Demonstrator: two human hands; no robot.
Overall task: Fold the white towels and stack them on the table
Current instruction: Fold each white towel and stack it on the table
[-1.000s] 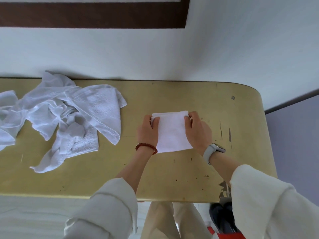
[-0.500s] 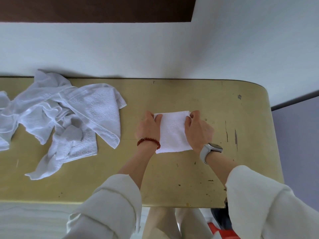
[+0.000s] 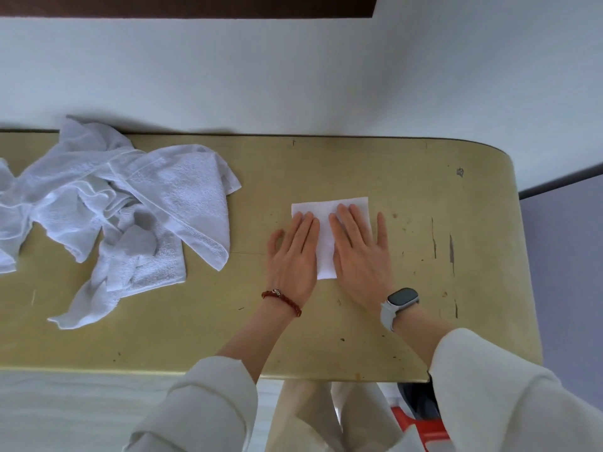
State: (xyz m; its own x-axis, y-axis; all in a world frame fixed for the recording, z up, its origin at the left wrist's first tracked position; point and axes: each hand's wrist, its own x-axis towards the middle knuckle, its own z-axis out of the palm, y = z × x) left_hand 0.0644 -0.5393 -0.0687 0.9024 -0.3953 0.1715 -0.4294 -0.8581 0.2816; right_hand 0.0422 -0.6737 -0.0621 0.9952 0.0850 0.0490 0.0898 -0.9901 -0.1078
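Head view: both hands, left (image 3: 295, 252) and right (image 3: 359, 256), spread flat, pressing folded towel (image 3: 326, 210) on tabletop (image 3: 408, 347). Could spring open on release; unfolded pile (image 3: 130, 207) waiting far left.

Soft, even daylight fills the view, with no glare. The crumpled towels (image 3: 107, 207) cast a faint shadow on the wall (image 3: 293, 76) behind. Focus is sharp at the centre; the table (image 3: 408, 337) edge bows under wide-angle distortion towards the corners.

Nubby terry towels (image 3: 137, 203); scuffed, satin-smooth table (image 3: 326, 337)
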